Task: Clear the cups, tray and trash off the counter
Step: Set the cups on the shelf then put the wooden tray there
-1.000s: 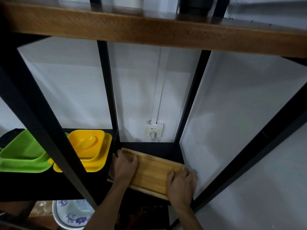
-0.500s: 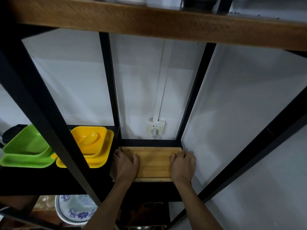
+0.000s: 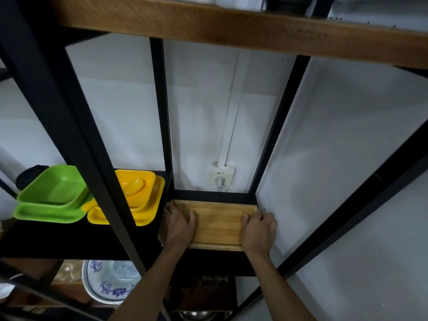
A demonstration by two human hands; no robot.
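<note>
A rectangular wooden tray (image 3: 218, 222) lies flat on a black shelf (image 3: 215, 259) in the narrow right bay of a black metal rack, square to the wall. My left hand (image 3: 179, 224) grips the tray's left end, thumb on its inner surface and fingers curled over the rim. My right hand (image 3: 259, 229) grips the right end the same way. No cups or trash are in view.
Yellow bowl and plate (image 3: 134, 196) and green bowl and plate (image 3: 54, 196) sit on the shelf to the left. A black upright post (image 3: 76, 126) crosses in front. A wall socket (image 3: 221, 176) is behind the tray. A blue-patterned plate (image 3: 108, 282) lies below.
The tray went from skewed and sticking out over the shelf front to straight and pushed back toward the wall. Both hands moved forward with it, still holding its ends.
</note>
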